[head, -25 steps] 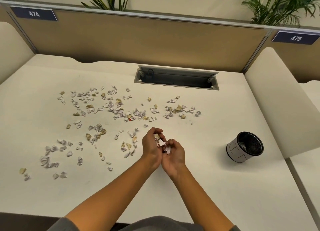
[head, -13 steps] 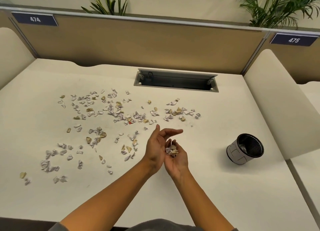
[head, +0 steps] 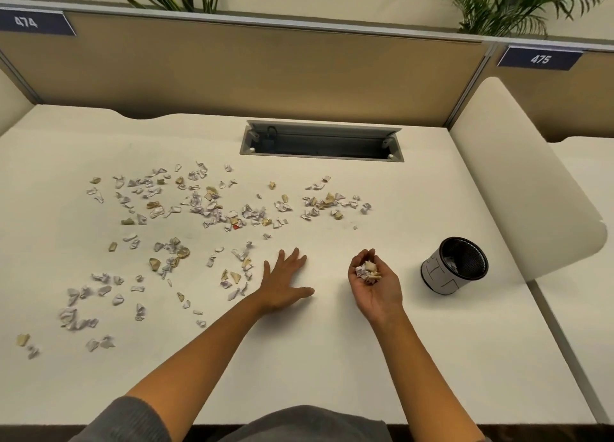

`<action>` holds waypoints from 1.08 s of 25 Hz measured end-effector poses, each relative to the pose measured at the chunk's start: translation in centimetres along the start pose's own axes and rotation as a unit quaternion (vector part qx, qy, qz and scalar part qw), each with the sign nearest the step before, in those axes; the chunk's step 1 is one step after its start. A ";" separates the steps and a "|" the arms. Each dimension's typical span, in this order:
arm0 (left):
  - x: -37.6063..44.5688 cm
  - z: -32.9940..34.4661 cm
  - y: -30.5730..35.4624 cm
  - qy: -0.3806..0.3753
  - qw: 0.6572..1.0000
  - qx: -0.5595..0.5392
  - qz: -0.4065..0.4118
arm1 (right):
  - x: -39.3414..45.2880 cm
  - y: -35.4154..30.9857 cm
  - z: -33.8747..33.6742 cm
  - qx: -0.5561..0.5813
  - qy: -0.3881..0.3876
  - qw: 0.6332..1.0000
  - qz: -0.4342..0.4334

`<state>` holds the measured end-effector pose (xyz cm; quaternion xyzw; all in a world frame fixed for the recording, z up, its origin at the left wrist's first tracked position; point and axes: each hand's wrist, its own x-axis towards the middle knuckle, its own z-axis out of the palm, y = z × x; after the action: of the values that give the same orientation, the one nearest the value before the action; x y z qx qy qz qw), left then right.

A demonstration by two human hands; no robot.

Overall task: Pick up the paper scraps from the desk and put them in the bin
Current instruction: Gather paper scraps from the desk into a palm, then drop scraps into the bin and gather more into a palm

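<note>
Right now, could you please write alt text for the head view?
The right hand cups paper scraps beside a small bin while the left hand lies spread, empty, on a white desk littered with paper scraps.

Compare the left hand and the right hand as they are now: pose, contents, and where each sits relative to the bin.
The left hand lies palm down, fingers spread flat over the desk; the right hand is palm up and cupped. The left hand holds nothing, while the right hand cradles a clump of paper scraps. The right hand is nearer the bin; the left hand sits beside the loose scraps. Both are bare.
</note>
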<state>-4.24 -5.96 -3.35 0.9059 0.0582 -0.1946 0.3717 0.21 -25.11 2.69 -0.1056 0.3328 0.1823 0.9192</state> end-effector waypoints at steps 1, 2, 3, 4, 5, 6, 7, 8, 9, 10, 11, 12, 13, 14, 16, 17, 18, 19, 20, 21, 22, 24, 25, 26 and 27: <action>0.0 0.1 -0.4 0.005 1.000 0.016 0.014 | -0.1 -1.2 0.4 -0.002 -0.012 1.000 -0.013; -0.1 0.3 -0.7 0.009 0.999 0.025 0.024 | -0.3 -2.5 0.9 -0.005 -0.024 0.999 -0.029; -0.1 0.3 -1.0 0.012 0.999 0.033 0.032 | -0.4 -3.8 1.6 -0.003 -0.037 0.998 -0.049; -0.2 0.2 -1.1 0.013 0.998 0.041 0.037 | -0.4 -5.2 2.1 0.001 -0.046 0.996 -0.071; -0.3 0.2 -1.2 0.013 0.998 0.047 0.039 | -0.5 -6.6 2.7 0.005 -0.054 0.994 -0.095; -0.3 0.2 -1.2 0.012 0.998 0.050 0.040 | -0.5 -8.0 3.0 0.008 -0.061 0.991 -0.117; -0.3 0.2 -1.1 0.010 0.998 0.051 0.040 | -0.5 -9.5 3.3 0.006 -0.065 0.988 -0.141; -0.4 0.1 -1.1 0.008 0.998 0.050 0.040 | -0.6 -10.9 3.4 -0.005 -0.069 0.984 -0.167; -0.4 0.0 -1.0 0.008 0.998 0.049 0.041 | -0.6 -12.3 3.3 -0.027 -0.071 0.977 -0.197; -0.5 0.0 -1.1 0.009 0.998 0.045 0.042 | -0.6 -13.5 3.2 -0.060 -0.071 0.969 -0.229; -0.5 0.0 -1.0 0.011 0.998 0.042 0.043 | -0.6 -14.7 3.0 -0.103 -0.067 0.957 -0.262; -0.6 0.0 -1.0 0.012 0.998 0.040 0.044 | -0.4 -15.6 2.7 -0.155 -0.055 0.942 -0.294; -0.6 -0.1 -0.9 0.011 0.998 0.041 0.045 | -0.2 -16.4 2.4 -0.214 -0.038 0.920 -0.326; -0.6 -0.1 -0.9 0.011 0.998 0.043 0.046 | 0.0 -17.1 2.1 -0.279 -0.017 0.892 -0.355; -0.6 -0.1 -0.9 0.011 0.998 0.044 0.047 | 0.4 -17.8 1.5 -0.409 0.020 0.822 -0.396; -0.6 -0.1 -1.0 0.010 0.998 0.043 0.047 | 0.5 -17.9 1.2 -0.455 0.030 0.792 -0.406; -0.5 -0.1 -1.1 0.009 0.998 0.040 0.047 | 0.6 -18.0 1.0 -0.481 0.032 0.773 -0.413; -0.5 0.0 -1.2 0.008 0.998 0.037 0.049 | 0.7 -18.0 0.8 -0.495 0.030 0.761 -0.418; -0.5 0.0 -1.4 0.007 0.998 0.032 0.051 | 0.7 -18.0 0.7 -0.506 0.026 0.751 -0.424; -0.4 -0.1 -1.5 0.006 0.998 0.027 0.053 | 0.7 -17.9 0.7 -0.516 0.025 0.742 -0.427; -0.4 -0.1 -1.5 0.006 0.998 0.023 0.054 | 0.7 -17.9 0.8 -0.522 0.027 0.736 -0.430; -0.3 -0.1 -1.7 0.008 0.998 0.020 0.055 | 0.9 -17.6 1.0 -0.528 0.029 0.725 -0.441; -0.2 -0.1 -1.7 0.008 0.998 0.019 0.056 | 1.0 -17.3 1.2 -0.532 0.030 0.719 -0.447; -0.2 -0.1 -1.8 0.008 0.998 0.016 0.058 | 1.0 -16.9 1.4 -0.535 0.030 0.711 -0.455; -0.1 -0.1 -1.9 0.009 0.998 0.010 0.060 | 1.1 -16.4 1.6 -0.540 0.029 0.702 -0.463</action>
<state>-4.82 -4.51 -4.49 0.9133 0.0049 -0.1642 0.3727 8.64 -39.28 4.39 -0.7300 0.1133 -0.1204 0.6632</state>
